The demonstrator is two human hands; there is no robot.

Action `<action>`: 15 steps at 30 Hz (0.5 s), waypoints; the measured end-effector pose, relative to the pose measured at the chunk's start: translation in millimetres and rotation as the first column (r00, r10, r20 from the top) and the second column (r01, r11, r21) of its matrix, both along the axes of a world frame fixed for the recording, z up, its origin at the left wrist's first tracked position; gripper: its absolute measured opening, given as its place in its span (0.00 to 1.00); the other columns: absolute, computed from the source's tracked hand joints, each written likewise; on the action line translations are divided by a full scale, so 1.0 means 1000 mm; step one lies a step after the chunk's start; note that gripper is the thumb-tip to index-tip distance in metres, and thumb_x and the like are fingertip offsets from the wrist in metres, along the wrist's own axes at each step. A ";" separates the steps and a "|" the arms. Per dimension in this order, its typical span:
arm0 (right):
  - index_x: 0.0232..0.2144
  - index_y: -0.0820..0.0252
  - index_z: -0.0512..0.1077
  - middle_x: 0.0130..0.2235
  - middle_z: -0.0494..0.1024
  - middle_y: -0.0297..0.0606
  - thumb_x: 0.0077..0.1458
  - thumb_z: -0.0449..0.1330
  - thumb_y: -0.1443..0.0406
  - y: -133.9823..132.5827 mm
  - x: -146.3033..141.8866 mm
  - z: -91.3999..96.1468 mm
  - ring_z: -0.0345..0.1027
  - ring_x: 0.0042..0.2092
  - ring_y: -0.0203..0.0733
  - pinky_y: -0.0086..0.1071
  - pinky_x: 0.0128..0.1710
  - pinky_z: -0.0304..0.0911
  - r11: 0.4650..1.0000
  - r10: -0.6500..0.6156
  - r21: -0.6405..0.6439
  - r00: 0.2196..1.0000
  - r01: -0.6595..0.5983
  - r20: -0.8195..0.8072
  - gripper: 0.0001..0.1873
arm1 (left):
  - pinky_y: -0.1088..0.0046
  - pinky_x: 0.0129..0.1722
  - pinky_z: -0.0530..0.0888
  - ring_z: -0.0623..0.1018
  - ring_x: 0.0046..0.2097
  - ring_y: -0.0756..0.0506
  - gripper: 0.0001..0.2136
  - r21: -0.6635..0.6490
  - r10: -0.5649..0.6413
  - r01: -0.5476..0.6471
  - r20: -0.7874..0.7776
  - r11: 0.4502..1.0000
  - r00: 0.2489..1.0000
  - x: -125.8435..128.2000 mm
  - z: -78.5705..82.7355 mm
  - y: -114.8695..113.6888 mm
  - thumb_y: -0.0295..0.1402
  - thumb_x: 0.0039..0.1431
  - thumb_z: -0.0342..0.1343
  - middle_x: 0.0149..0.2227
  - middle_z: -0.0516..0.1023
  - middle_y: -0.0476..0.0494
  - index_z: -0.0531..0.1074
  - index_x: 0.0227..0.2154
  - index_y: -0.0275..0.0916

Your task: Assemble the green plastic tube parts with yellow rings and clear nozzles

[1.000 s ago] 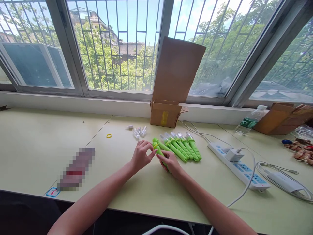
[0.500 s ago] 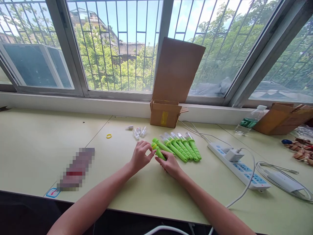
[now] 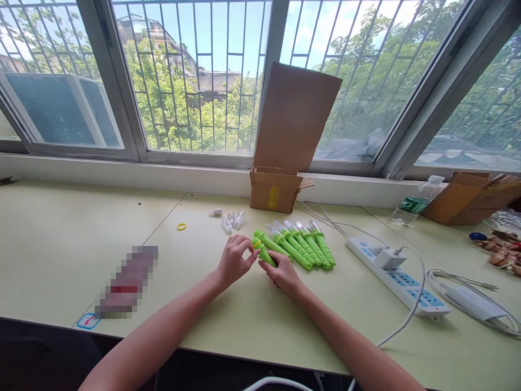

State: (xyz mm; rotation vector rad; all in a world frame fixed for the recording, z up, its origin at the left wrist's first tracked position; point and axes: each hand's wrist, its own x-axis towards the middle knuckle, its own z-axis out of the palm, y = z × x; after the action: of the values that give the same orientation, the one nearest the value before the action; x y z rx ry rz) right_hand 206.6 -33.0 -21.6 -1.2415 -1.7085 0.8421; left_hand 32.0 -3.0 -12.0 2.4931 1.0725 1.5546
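My right hand (image 3: 284,273) is wrapped round a green plastic handle (image 3: 266,256), its top tilted toward my left hand. With thumb and fingertips, my left hand (image 3: 236,258) pinches a yellow ring (image 3: 256,244) at the top of that handle. Just behind lies another green handle (image 3: 273,244) without a clear cap. Several ribbed green handles (image 3: 303,248) with clear caps rest side by side to the right. Beyond my left hand are several loose clear plastic caps (image 3: 239,219). A second yellow ring (image 3: 181,226) lies alone on the table, left of the caps.
An open cardboard box (image 3: 271,190) stands against the window sill. On the right lie a white power strip (image 3: 401,279) with cables, a white adapter (image 3: 472,301), a plastic bottle (image 3: 411,206) and another cardboard box (image 3: 459,198). A blurred-out object (image 3: 129,282) is at left.
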 end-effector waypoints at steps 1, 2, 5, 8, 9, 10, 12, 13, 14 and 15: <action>0.22 0.58 0.63 0.18 0.64 0.29 0.52 0.58 0.56 0.000 0.000 0.000 0.54 0.19 0.33 0.28 0.19 0.49 1.000 -0.001 0.001 1.000 0.001 0.003 0.14 | 0.66 0.41 0.70 0.73 0.37 0.46 0.08 -0.002 -0.002 0.002 0.001 1.000 1.000 0.000 0.000 0.000 0.33 0.57 0.56 0.31 0.73 0.47 0.66 0.25 0.40; 0.23 0.58 0.63 0.18 0.64 0.29 0.52 0.58 0.56 0.000 0.000 0.000 0.54 0.19 0.33 0.28 0.19 0.49 1.000 -0.001 0.002 1.000 0.001 0.006 0.14 | 0.66 0.41 0.70 0.73 0.37 0.46 0.08 -0.004 -0.004 0.004 0.002 1.000 1.000 0.000 0.000 0.000 0.33 0.57 0.56 0.31 0.73 0.47 0.66 0.24 0.40; 0.23 0.58 0.64 0.18 0.64 0.29 0.52 0.58 0.56 0.001 0.000 0.000 0.54 0.19 0.33 0.29 0.19 0.49 1.000 0.002 -0.001 1.000 -0.002 0.009 0.14 | 0.66 0.41 0.70 0.73 0.37 0.46 0.08 -0.010 -0.010 0.010 0.004 1.000 1.000 0.000 0.000 0.000 0.33 0.57 0.56 0.31 0.73 0.47 0.65 0.25 0.40; 0.23 0.59 0.63 0.18 0.64 0.29 0.52 0.58 0.56 0.000 0.000 0.000 0.54 0.19 0.33 0.28 0.19 0.49 1.000 0.000 -0.002 1.000 0.000 0.014 0.14 | 0.66 0.41 0.70 0.73 0.37 0.46 0.08 -0.017 -0.015 0.015 0.005 1.000 1.000 0.000 0.000 0.000 0.33 0.57 0.56 0.31 0.73 0.47 0.65 0.25 0.40; 0.23 0.59 0.63 0.18 0.64 0.29 0.52 0.58 0.56 0.000 0.000 0.000 0.54 0.19 0.33 0.28 0.19 0.48 1.000 -0.002 -0.002 1.000 0.002 0.018 0.14 | 0.66 0.41 0.70 0.72 0.37 0.46 0.08 -0.020 -0.016 0.016 0.006 1.000 1.000 0.000 0.000 0.000 0.33 0.57 0.56 0.31 0.73 0.47 0.65 0.25 0.40; 0.23 0.59 0.63 0.18 0.64 0.29 0.52 0.58 0.56 0.000 0.000 0.000 0.54 0.19 0.32 0.28 0.19 0.48 1.000 -0.004 -0.001 1.000 0.004 0.022 0.14 | 0.66 0.41 0.70 0.72 0.37 0.46 0.08 -0.024 -0.017 0.017 0.006 1.000 1.000 0.000 0.000 0.000 0.33 0.57 0.56 0.31 0.73 0.46 0.65 0.25 0.40; 0.23 0.59 0.62 0.19 0.64 0.28 0.53 0.57 0.56 0.000 0.000 -0.001 0.54 0.19 0.32 0.28 0.19 0.48 1.000 -0.004 -0.003 1.000 0.004 0.025 0.14 | 0.66 0.41 0.70 0.72 0.37 0.46 0.08 -0.031 -0.019 0.019 0.005 0.999 1.000 0.000 0.000 0.000 0.33 0.58 0.56 0.31 0.72 0.46 0.65 0.25 0.40; 0.23 0.59 0.62 0.19 0.64 0.28 0.53 0.57 0.57 0.000 0.000 -0.001 0.54 0.19 0.32 0.28 0.19 0.48 1.000 -0.002 -0.004 1.000 0.002 0.025 0.14 | 0.66 0.41 0.70 0.72 0.37 0.46 0.08 -0.034 -0.021 0.021 0.004 0.999 1.000 0.000 0.000 0.000 0.33 0.58 0.56 0.31 0.72 0.46 0.65 0.25 0.40; 0.23 0.59 0.62 0.19 0.64 0.28 0.53 0.57 0.57 0.000 0.000 0.000 0.54 0.19 0.32 0.28 0.19 0.48 1.000 0.000 -0.006 1.000 0.000 0.023 0.14 | 0.66 0.41 0.70 0.72 0.37 0.46 0.08 -0.036 -0.023 0.024 0.004 0.999 1.000 0.000 0.000 0.000 0.33 0.58 0.55 0.31 0.72 0.46 0.65 0.25 0.40; 0.23 0.59 0.62 0.19 0.64 0.28 0.53 0.57 0.57 0.000 0.000 0.000 0.54 0.19 0.32 0.28 0.19 0.48 1.000 0.002 -0.008 1.000 -0.002 0.023 0.14 | 0.66 0.41 0.71 0.72 0.37 0.46 0.08 -0.038 -0.026 0.026 0.003 0.999 1.000 0.000 -0.001 0.000 0.33 0.58 0.55 0.31 0.72 0.46 0.65 0.25 0.40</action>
State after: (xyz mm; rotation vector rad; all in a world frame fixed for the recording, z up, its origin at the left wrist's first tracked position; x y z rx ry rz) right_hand 206.2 -33.4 -21.8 -1.2595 -1.7263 0.8399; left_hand 31.7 -3.1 -12.6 2.4693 1.0548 1.5160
